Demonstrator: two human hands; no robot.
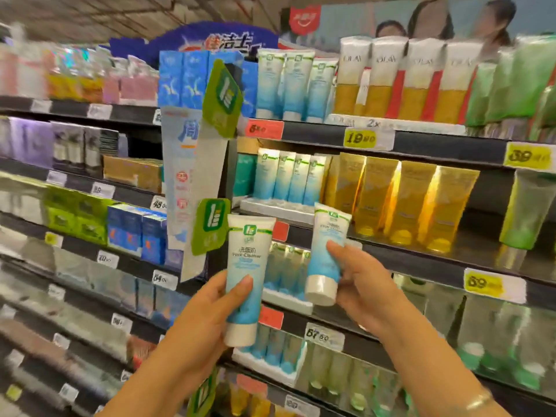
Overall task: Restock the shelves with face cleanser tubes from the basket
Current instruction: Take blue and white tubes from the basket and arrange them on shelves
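While our hands, left (207, 308) and right (358, 284), each grip a cleanser tube (245, 278), shelving (421, 260) remains undone.

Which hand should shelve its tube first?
Right, probably. The right hand holds its tube up beside the matching blue-white row on the shelf; the left hand holds its tube lower, farther from that row.

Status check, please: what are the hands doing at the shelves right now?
Left hand grips one cleanser tube. Right hand grips a second tube. Matching row ahead, nothing blocking.
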